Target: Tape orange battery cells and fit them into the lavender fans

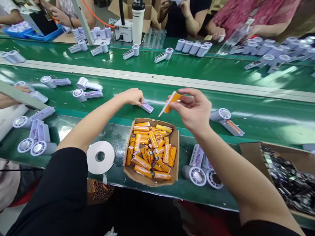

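Observation:
My right hand (pixel 195 109) is raised past the far side of a cardboard box and pinches an orange battery (pixel 172 101). A white strip runs along the battery's left side. Further left, the fingers of my left hand (pixel 133 97) are closed on a pale lilac handheld fan (pixel 147 107). Only the fan's handle shows; the hand hides the rest. Between my forearms stands the open cardboard box (pixel 126 168), filled with orange batteries (pixel 153 139), several with white strips and thin wires.
A white tape roll (pixel 92 157) lies left of the box. Fans (pixel 197 175) rest to its right, one fan (pixel 227 121) with an orange battery in its handle. A carton (pixel 251 149) of dark parts stands far right. Co-workers sit across a second green belt (pixel 110 67).

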Available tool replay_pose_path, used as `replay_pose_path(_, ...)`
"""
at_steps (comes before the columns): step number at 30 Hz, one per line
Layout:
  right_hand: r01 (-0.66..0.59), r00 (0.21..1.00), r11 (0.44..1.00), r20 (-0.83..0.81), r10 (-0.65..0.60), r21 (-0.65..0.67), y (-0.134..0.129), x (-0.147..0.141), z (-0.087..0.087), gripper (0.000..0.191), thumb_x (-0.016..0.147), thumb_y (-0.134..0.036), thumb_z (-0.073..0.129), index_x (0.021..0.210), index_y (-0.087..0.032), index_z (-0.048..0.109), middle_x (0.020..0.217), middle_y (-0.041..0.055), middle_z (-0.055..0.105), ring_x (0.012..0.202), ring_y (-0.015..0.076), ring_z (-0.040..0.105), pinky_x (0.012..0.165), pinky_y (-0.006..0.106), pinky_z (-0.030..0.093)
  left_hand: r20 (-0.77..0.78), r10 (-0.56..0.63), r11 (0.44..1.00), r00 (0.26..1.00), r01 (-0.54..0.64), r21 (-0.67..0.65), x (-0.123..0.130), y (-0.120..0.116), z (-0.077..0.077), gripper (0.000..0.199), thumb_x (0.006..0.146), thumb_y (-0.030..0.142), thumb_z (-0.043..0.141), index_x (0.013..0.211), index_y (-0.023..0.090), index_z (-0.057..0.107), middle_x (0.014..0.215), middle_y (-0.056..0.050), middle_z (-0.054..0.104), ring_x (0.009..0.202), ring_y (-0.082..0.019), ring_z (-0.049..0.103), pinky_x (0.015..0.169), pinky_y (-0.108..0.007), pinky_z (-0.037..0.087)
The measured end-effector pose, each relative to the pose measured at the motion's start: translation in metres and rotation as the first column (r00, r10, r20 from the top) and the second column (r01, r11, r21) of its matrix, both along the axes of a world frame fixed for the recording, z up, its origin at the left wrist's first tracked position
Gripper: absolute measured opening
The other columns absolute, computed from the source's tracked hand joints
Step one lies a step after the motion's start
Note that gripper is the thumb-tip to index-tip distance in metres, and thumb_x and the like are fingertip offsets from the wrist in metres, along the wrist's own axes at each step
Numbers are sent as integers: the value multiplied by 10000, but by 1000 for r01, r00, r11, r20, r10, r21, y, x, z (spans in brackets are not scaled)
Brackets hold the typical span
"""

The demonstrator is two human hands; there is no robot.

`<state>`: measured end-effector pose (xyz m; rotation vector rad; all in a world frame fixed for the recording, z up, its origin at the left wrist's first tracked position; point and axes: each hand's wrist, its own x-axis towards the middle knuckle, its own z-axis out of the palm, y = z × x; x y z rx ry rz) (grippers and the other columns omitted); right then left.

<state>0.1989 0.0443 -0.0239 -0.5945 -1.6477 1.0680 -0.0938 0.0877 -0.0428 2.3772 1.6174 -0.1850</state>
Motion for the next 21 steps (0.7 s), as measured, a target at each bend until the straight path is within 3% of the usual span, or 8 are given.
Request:
replay_pose_path(3, 26, 997, 999, 76, -24, -35, 39, -21, -20, 460, 786, -411, 948, 1153, -249, 724, 989, 15, 831, 916, 218, 843, 884, 388, 725, 197, -18, 1000, 980, 18, -1, -17, 9, 2, 273, 890, 402, 692, 1045, 292, 887, 1085, 12, 862, 976, -179, 738, 864, -243, 463)
replay_pose_path(7, 29, 981, 999, 191, -22, -35, 63, -46, -40, 453, 761, -433, 936, 1105, -212, 743, 952, 34, 839, 881, 234, 839, 877, 415, 719, 242, 90, 983, 966, -125, 134, -15, 4, -7, 301, 944, 399, 650, 1079, 265, 883, 981, -32, 858, 914, -195, 737, 818, -272, 452)
replay_pose_path(14, 26, 894, 999, 446, -34, 23, 62, -58, -55, 304, 808, -281, 897, 1074, -235, 756, 985, 32, 870, 926, 238, 855, 885, 373, 694, 235, 132, 967, 963, -176, 181, 4, -2, -13, 267, 978, 362, 650, 1131, 274, 851, 1056, -26, 854, 953, -202, 743, 799, -276, 453)
replay_pose_path(21, -21, 657, 988, 747, -99, 150, 55, -54, -47, 283, 905, -259, 842, 1173, -263, 749, 998, 31, 872, 969, 240, 842, 896, 338, 634, 171, 185, 960, 968, -215, 178, 23, 2, -12, 283, 1015, 391, 616, 1178, 290, 825, 1170, -43, 845, 1075, -248, 752, 844, -299, 489)
